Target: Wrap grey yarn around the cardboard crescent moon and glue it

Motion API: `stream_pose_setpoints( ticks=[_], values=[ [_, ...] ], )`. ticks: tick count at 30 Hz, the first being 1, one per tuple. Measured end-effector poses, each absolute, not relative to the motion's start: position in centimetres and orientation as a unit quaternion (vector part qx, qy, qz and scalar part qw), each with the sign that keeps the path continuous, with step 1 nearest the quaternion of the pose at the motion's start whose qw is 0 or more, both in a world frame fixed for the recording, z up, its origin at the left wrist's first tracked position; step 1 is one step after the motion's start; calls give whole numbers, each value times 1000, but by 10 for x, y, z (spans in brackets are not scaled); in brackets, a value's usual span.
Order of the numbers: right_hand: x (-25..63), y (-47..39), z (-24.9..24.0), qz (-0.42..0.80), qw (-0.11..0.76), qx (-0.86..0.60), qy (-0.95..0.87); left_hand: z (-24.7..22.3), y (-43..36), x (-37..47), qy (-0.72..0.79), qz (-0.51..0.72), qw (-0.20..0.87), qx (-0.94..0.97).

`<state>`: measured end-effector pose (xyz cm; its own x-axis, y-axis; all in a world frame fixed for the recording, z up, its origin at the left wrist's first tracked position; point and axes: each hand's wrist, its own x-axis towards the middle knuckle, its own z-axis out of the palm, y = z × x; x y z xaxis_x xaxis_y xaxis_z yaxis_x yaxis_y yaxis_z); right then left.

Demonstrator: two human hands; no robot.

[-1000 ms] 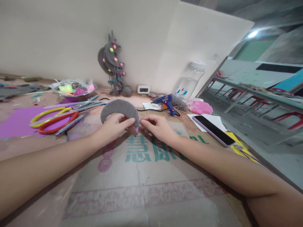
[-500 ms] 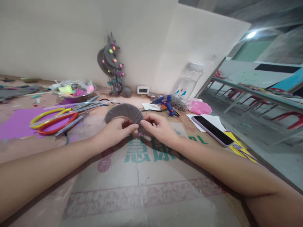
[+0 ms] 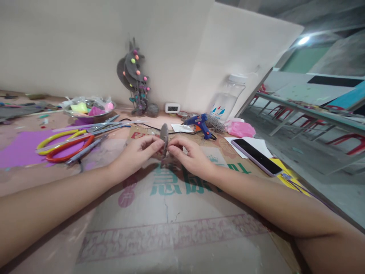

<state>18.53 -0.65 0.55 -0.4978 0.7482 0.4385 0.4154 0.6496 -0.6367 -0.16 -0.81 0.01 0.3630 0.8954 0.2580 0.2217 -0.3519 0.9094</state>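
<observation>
Lying at the far left of the bench (image 3: 31, 178), some grey material (image 3: 25, 109) is partly cut off by the edge of view. Nearer, a purple sheet (image 3: 17, 149) is overlapped by scissors (image 3: 90, 138) with yellow and red handles. Beyond them, coloured pieces (image 3: 80, 108) and clear plastic are held in a metal bowl (image 3: 82, 118). To its right, a crescent ornament (image 3: 132, 74) dotted with bright balls is stood against the pale wall, with a grey yarn ball (image 3: 153, 110) set beside it.

In the middle, above a printed cardboard sheet (image 3: 182, 243), a grey yarn-wrapped crescent (image 3: 164, 136) is held upright, its thin edge turned to the view. It is pinched by the closed grip of the left hand (image 3: 141, 148). Behind it, a digital timer (image 3: 172, 108) is placed. The crescent is met from the right by the curled fingertips of the right hand (image 3: 194, 155); whether it is also pinched there cannot be told.

Farther right, a blue glue gun (image 3: 203, 125) is laid before a clear bottle (image 3: 226, 99), followed by a pink plastic bag (image 3: 241, 128) and, nearer, a phone (image 3: 256, 157) resting partly on white paper (image 3: 261, 145).
</observation>
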Motion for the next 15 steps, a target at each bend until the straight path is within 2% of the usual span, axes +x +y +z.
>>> stream_pose_setpoints(
  ticks=[5, 8, 12, 15],
  values=[
    [186, -3, 5, 162, 333, -274, -888, 0, -7, -1, 408, 372, 394, 735],
    [186, -5, 5, 149, 327, -259, -896, 3, -10, -1, 448, 387, 337, 732],
    [191, -10, 5, 179, 373, -316, -854, 9, -17, -3, 481, 463, 241, 705],
    [195, -10, 3, 205, 393, -358, -822, 11, -17, -4, 464, 484, 238, 702]
  ],
)
